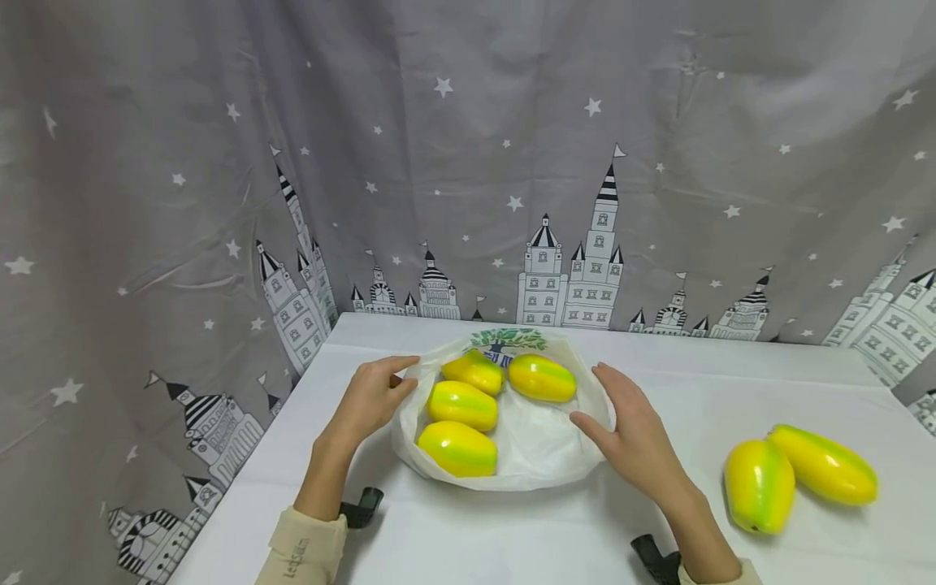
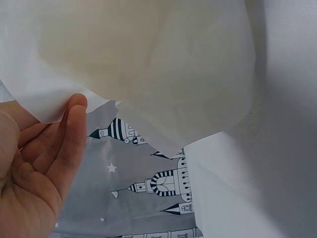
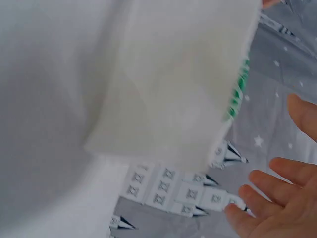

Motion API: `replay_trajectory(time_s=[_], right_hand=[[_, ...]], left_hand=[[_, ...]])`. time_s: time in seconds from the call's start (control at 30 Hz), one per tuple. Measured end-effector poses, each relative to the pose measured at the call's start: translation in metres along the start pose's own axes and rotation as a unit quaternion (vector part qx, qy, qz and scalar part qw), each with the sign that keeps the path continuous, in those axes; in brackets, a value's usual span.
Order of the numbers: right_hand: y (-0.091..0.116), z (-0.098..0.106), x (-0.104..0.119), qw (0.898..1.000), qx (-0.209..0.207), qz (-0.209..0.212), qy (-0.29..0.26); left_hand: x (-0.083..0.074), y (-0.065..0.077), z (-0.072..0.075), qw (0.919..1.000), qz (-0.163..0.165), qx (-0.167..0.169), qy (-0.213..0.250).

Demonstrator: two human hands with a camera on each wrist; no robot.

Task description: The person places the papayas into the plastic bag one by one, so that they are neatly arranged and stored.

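A white plastic bag [image 1: 537,443] with a green tree print stands on the table, its mouth spread wide. Inside lie several yellow-green, papaya-like fruits [image 1: 458,448], most of them along the left side. At the bag's left rim is my left hand [image 1: 371,394], its thumb and forefinger apart and fingertips right at the plastic. My right hand [image 1: 638,431] is beside the right rim with its fingers extended and its thumb reaching over the bag's mouth. In the right wrist view those fingers [image 3: 267,191] are spread and hold nothing.
Two more yellow-green fruits, an upright-lying one [image 1: 760,487] and a slanted one [image 1: 825,465], touch each other on the white table [image 1: 702,390] at the right. A grey curtain [image 1: 468,122] with castles and stars hangs behind and to the left of the table.
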State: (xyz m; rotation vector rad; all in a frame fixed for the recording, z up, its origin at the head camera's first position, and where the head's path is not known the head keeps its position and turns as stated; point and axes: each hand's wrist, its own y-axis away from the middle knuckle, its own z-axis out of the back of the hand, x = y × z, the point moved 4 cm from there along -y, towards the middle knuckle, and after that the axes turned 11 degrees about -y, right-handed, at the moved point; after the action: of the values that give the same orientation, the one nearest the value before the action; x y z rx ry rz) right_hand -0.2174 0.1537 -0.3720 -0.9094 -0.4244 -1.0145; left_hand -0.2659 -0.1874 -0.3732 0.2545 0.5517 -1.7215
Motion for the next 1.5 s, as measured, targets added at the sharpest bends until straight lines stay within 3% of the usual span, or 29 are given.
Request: replay_trajectory(time_s=[0.53,0.73,1.03,1.23,1.5], right_hand=[[0.017,0.05,-0.032,0.993,0.04,-0.096,0.059],[0.028,0.081,-0.056,0.977,0.08,-0.164,0.111],[0.041,0.111,-0.077,0.96,0.128,-0.23,0.093],[0.045,0.124,-0.083,0.944,0.122,-0.283,0.116],[0.051,0.137,-0.096,0.913,0.124,-0.357,0.154]], left_hand=[[0.0,-0.001,0.0,1.0,-0.003,0.002,0.007],[-0.001,-0.001,-0.001,1.0,-0.004,0.002,0.008],[0.0,-0.001,-0.003,0.9999,-0.009,0.007,0.007],[-0.001,-0.001,-0.003,1.0,-0.006,0.006,0.003],[-0.001,-0.001,-0.002,1.0,-0.006,0.006,0.001]])
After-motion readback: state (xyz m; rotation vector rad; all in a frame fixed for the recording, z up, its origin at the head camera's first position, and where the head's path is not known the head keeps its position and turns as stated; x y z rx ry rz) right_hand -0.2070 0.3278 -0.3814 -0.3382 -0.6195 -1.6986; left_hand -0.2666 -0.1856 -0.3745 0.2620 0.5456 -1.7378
